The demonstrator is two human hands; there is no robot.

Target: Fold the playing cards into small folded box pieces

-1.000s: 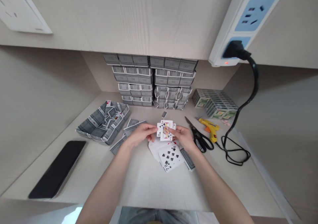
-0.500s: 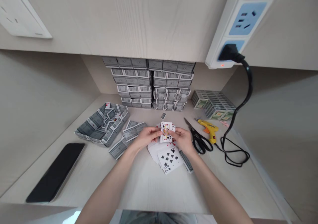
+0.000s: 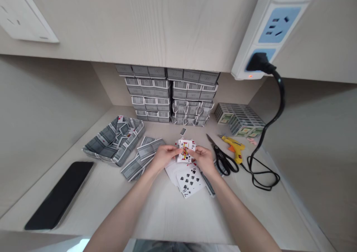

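My left hand (image 3: 164, 156) and my right hand (image 3: 203, 157) both pinch a jack playing card (image 3: 185, 150) between them, face up, just above the desk. Each hand has its fingers closed on one side of the card. Under the hands lies a loose pile of face-up cards (image 3: 187, 177), with an eight of spades on top. Left of my left hand lie folded pieces made of card backs (image 3: 141, 157).
A tray built of cards (image 3: 113, 141) stands at the left, stacks of such trays (image 3: 170, 95) at the back wall. Scissors (image 3: 221, 156), a yellow glue gun (image 3: 235, 147) with its black cable (image 3: 263, 172), card boxes (image 3: 241, 119) and a black phone (image 3: 59, 195) lie around.
Both hands have drawn closer together on the jack card and turned it slightly; the view has shifted a little. Nothing else on the desk has moved.
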